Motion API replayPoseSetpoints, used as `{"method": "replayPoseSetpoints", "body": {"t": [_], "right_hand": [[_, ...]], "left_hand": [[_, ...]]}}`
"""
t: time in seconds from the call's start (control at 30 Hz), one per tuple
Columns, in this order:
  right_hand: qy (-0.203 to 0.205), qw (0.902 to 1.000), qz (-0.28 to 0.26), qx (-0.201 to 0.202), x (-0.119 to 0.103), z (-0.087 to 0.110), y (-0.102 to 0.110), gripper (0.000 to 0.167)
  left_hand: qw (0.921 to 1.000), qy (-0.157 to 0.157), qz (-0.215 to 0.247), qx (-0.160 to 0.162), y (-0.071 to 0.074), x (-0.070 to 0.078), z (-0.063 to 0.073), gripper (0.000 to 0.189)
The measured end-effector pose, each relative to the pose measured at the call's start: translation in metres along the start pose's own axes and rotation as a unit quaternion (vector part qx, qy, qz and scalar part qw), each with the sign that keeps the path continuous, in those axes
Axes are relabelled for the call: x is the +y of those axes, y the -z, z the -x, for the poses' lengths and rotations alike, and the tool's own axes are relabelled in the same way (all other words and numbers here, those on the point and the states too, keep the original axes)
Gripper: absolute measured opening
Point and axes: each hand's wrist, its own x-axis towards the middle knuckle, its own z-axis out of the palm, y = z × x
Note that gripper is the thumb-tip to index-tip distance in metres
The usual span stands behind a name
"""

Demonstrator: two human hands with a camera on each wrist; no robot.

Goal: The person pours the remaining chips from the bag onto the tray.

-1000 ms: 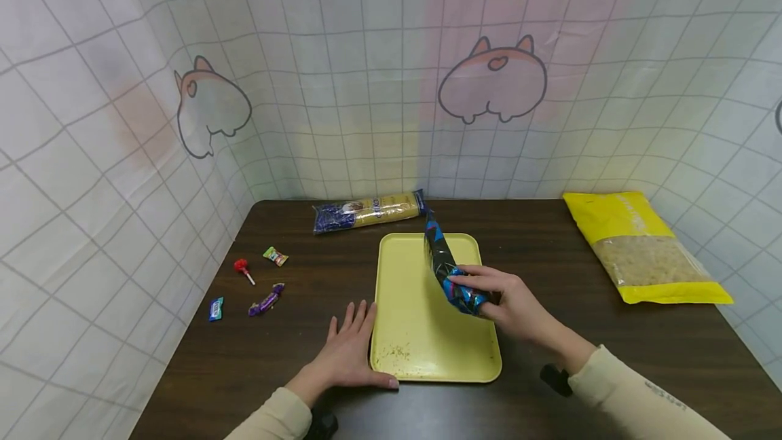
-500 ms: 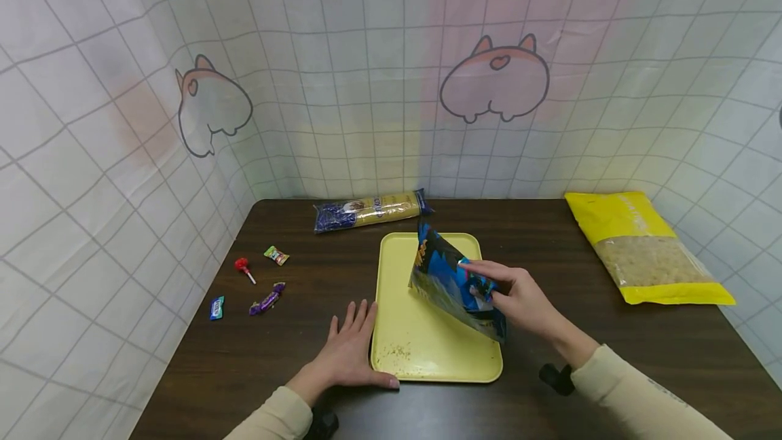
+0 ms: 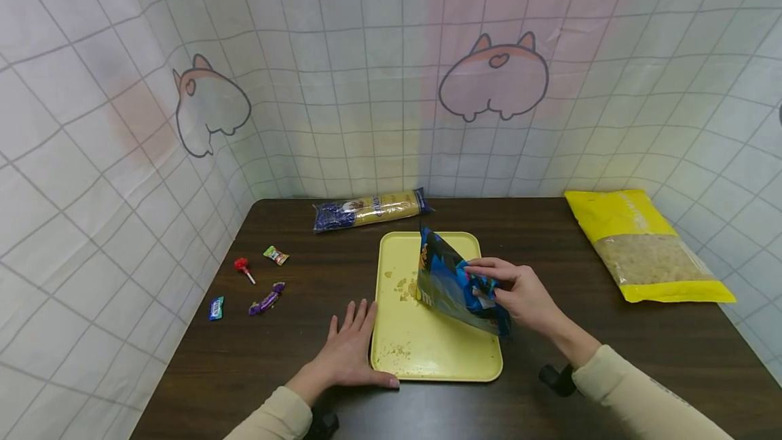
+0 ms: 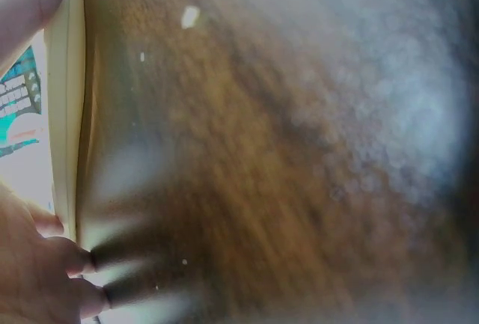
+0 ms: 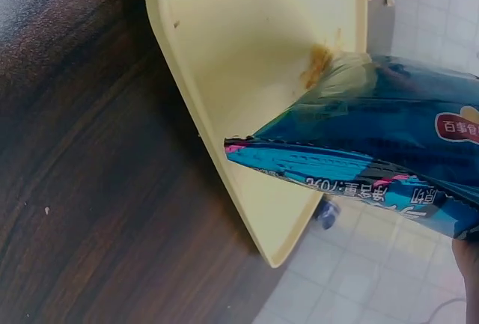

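Note:
My right hand [image 3: 525, 294] pinches a blue and black chip bag [image 3: 452, 290], tilted over the yellow tray [image 3: 440, 358]. In the right wrist view the bag [image 5: 404, 129] slants with its far end low over the tray [image 5: 224, 62]. Beside that end, yellowish chip pieces [image 3: 403, 288] lie on the tray. Fine crumbs [image 3: 398, 352] dot its near left corner. My left hand [image 3: 351, 355] rests spread against the tray's left edge, thumb at the near corner. Only part of the left hand [image 4: 37, 264] shows in the left wrist view.
A pack of noodles [image 3: 373, 211] lies behind the tray. On the left are a red lollipop [image 3: 242, 266] and several small wrapped sweets, one a purple candy [image 3: 267, 299]. A large yellow bag [image 3: 647, 250] lies at the right. Gridded cloth [image 3: 366, 87] surrounds the table.
The chip bag has turned so its broad side faces the camera. Chip pieces now lie on the tray where none showed before. My left hand has stayed put.

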Motion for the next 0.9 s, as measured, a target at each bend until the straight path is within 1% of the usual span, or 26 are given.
{"method": "replayPoseSetpoints", "body": {"t": [0.07,0.17,0.33,0.43,0.5,0.57,0.67,0.8,0.9], "right_hand": [[0.003,1.0000,0.001,0.002,0.000,0.001,0.000,0.046],[0.019,0.9997,0.010,0.006,0.000,0.003,0.000,0.042],[0.066,0.9973,0.030,0.009,0.001,0.003,0.000,0.041],[0.087,0.9959,0.025,0.007,0.002,0.003,0.002,0.042],[0.090,0.9957,0.022,0.005,0.002,0.002,0.003,0.043],[0.083,0.9964,0.021,0.004,0.001,0.002,0.005,0.043],[0.056,0.9982,0.019,0.001,-0.002,0.001,0.008,0.041],[0.005,0.9998,-0.012,-0.013,-0.007,0.000,0.012,0.041],[-0.015,0.9989,-0.038,-0.025,-0.009,-0.001,0.014,0.042]], "left_hand": [[1.0000,0.000,0.001,0.000,0.000,0.000,0.000,0.143],[1.0000,0.000,0.002,-0.002,0.000,0.000,0.000,0.143],[1.0000,-0.001,0.002,-0.003,0.000,0.000,0.000,0.143],[1.0000,-0.002,0.002,0.000,0.001,0.001,0.001,0.142],[1.0000,-0.003,0.001,0.001,0.001,0.001,0.001,0.142],[1.0000,-0.003,0.001,0.002,0.002,0.002,0.001,0.142],[1.0000,-0.001,0.001,-0.001,0.002,0.002,0.002,0.142],[1.0000,-0.001,-0.002,-0.002,0.002,0.002,0.001,0.142],[1.0000,-0.002,-0.003,-0.001,0.002,0.002,0.001,0.142]]}}
